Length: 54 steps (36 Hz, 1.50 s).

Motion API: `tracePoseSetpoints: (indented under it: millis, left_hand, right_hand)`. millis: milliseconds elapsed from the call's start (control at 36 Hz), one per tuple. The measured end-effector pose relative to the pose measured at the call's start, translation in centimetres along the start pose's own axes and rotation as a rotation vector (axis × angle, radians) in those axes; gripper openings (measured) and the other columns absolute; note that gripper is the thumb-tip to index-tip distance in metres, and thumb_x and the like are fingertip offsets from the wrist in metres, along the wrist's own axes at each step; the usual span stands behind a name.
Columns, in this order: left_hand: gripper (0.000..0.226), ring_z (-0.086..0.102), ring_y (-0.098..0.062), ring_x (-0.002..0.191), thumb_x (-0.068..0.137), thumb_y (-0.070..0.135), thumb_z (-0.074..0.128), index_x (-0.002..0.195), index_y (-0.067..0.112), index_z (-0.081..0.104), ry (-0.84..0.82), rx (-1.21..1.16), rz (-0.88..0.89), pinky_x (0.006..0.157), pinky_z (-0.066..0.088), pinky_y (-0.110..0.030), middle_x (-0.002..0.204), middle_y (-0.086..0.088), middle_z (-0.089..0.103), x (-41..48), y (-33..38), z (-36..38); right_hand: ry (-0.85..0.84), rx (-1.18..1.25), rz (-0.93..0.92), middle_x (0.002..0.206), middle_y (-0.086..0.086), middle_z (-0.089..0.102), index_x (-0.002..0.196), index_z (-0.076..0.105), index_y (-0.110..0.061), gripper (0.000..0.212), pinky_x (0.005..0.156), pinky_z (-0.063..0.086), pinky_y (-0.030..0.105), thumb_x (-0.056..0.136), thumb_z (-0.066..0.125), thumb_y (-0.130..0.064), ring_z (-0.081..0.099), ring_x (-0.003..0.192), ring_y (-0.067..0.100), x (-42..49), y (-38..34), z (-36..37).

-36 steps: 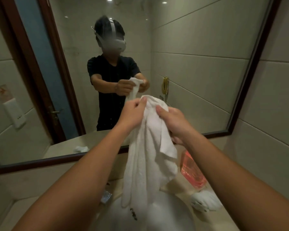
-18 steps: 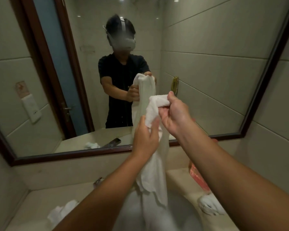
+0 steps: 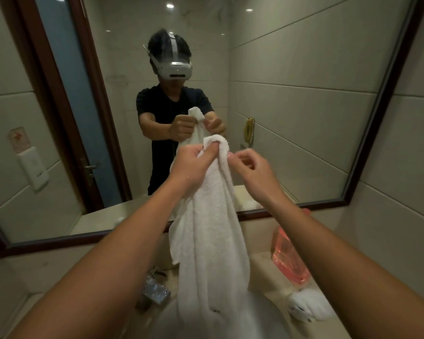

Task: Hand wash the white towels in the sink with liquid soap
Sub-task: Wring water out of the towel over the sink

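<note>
The left hand (image 3: 194, 165) holds the towel (image 3: 213, 228) up in front of the mirror (image 3: 367, 143). Its fingers are curled tight round the bunched top of the towel. A small lump of cloth sticks out above the fist.

The right hand (image 3: 252, 167) is just to the right of that grip. Its fingers are bent and its fingertips (image 3: 231, 156) are right at the edge of the towel. It is hard to tell if they pinch the cloth or only touch it.

From the grip the towel hangs straight down in long folds. Its low end is over the sink (image 3: 269, 321), far below the grip. A few dark specks show on the cloth near the bottom.

Below the grip and to the left, a shiny tap (image 3: 154, 289) sits by the sink. Below the grip and to the right, a pink soap bottle (image 3: 289, 260) is on the counter (image 3: 260, 265). Lower still on that side, a second towel (image 3: 311, 307) lies in a heap beside the sink.

In the mirror, past the grip, the person (image 3: 171, 106) shows with both hands up at the top of the towel.
</note>
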<state>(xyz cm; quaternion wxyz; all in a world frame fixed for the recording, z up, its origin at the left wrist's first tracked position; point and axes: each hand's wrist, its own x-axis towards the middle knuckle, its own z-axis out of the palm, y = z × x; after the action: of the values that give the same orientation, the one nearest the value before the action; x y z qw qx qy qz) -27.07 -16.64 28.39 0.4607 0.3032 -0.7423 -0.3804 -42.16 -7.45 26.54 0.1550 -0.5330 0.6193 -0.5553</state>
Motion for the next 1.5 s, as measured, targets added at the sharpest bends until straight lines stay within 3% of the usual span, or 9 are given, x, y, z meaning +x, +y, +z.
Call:
tracePoseSetpoints:
  millis: [139, 250, 361, 500, 889, 1083, 1250, 1389, 1500]
  left_hand:
    - [0.06, 0.04, -0.023, 0.062, 0.089, 0.069, 0.068, 0.074, 0.011, 0.064, -0.181, 0.017, -0.081, 0.06, 0.032, -0.036, 0.065, -0.007, 0.048, 1.2, 1.9, -1.4]
    - [0.07, 0.07, -0.034, 0.083, 0.085, 0.064, 0.074, 0.096, -0.006, 0.076, -0.203, -0.016, -0.157, 0.078, 0.053, -0.046, 0.095, -0.02, 0.077, 1.5, 2.7, -2.2]
    - [0.051, 0.074, -0.03, 0.112, 0.103, 0.05, 0.058, 0.123, 0.006, 0.074, -0.245, -0.308, -0.136, 0.098, 0.058, -0.043, 0.118, -0.015, 0.077, 0.7, 1.2, -2.4]
    - [0.038, 0.065, -0.004, 0.072, 0.102, 0.053, 0.059, 0.098, 0.017, 0.071, -0.223, -0.189, -0.023, 0.069, 0.049, -0.022, 0.077, 0.007, 0.07, -2.2, -2.4, -1.0]
    - [0.035, 0.05, -0.004, 0.069, 0.115, 0.032, 0.04, 0.091, 0.013, 0.057, 0.113, -0.112, -0.014, 0.065, 0.044, -0.02, 0.082, -0.001, 0.055, -6.2, -4.9, 4.9]
    - [0.042, 0.052, 0.009, 0.064, 0.116, 0.035, 0.037, 0.088, 0.013, 0.059, 0.321, -0.142, -0.032, 0.059, 0.04, -0.008, 0.084, -0.002, 0.059, -2.9, -1.7, 2.3]
    - [0.04, 0.044, -0.008, 0.063, 0.115, 0.031, 0.044, 0.082, 0.011, 0.056, 0.135, -0.096, 0.139, 0.06, 0.037, -0.025, 0.073, -0.006, 0.049, -0.5, 4.0, 3.5]
    - [0.046, 0.039, -0.007, 0.058, 0.111, 0.032, 0.054, 0.069, 0.014, 0.054, 0.006, 0.02, 0.203, 0.058, 0.033, -0.028, 0.064, 0.0, 0.047, 2.2, 7.0, 3.4]
    - [0.059, 0.046, -0.017, 0.066, 0.11, 0.042, 0.053, 0.083, -0.009, 0.063, 0.008, 0.076, 0.132, 0.065, 0.036, -0.032, 0.072, -0.023, 0.052, 2.9, 6.8, 2.3]
  right_hand:
    - [-0.264, 0.482, 0.056, 0.079, -0.01, 0.075, 0.121, 0.067, -0.017, 0.023, 0.068, 0.055, 0.025, 0.112, 0.052, -0.032, 0.07, 0.069, 0.003, 0.4, -1.4, -0.3]
    - [-0.274, 0.349, 0.044, 0.111, 0.012, 0.081, 0.115, 0.078, -0.013, 0.027, 0.104, 0.058, 0.057, 0.101, 0.073, -0.035, 0.077, 0.108, 0.033, 1.1, -2.2, -0.1]
    - [-0.154, 0.4, 0.066, 0.114, 0.001, 0.081, 0.121, 0.076, -0.026, 0.023, 0.105, 0.058, 0.053, 0.103, 0.068, -0.039, 0.077, 0.11, 0.021, 1.4, -3.7, 0.7]
    - [-0.079, 0.516, 0.09, 0.114, 0.007, 0.08, 0.124, 0.071, -0.024, 0.021, 0.102, 0.06, 0.051, 0.11, 0.059, -0.033, 0.077, 0.109, 0.025, 1.4, -5.4, 1.6]
    - [0.171, 0.706, 0.166, 0.082, 0.004, 0.071, 0.118, 0.072, -0.012, 0.025, 0.06, 0.057, 0.029, 0.111, 0.058, -0.032, 0.068, 0.071, 0.015, 1.8, -5.8, -1.2]
    - [0.28, 0.505, 0.149, 0.105, 0.0, 0.081, 0.115, 0.076, -0.023, 0.02, 0.083, 0.06, 0.038, 0.105, 0.064, -0.035, 0.076, 0.096, 0.016, 1.7, -2.9, -4.0]
    - [0.057, 0.401, 0.171, 0.128, -0.002, 0.072, 0.124, 0.063, -0.04, 0.02, 0.096, 0.058, 0.04, 0.108, 0.055, -0.05, 0.07, 0.112, 0.016, 0.0, -1.9, -1.2]
    - [-0.163, 0.515, 0.106, 0.135, -0.002, 0.073, 0.149, 0.055, -0.03, 0.068, 0.11, 0.054, 0.039, 0.093, 0.063, -0.067, 0.07, 0.125, 0.015, -0.9, -1.9, 0.6]
    - [-0.036, 0.465, 0.147, 0.11, 0.003, 0.082, 0.12, 0.074, -0.023, 0.027, 0.105, 0.058, 0.056, 0.103, 0.068, -0.044, 0.078, 0.105, 0.024, 0.0, -1.7, -0.2]
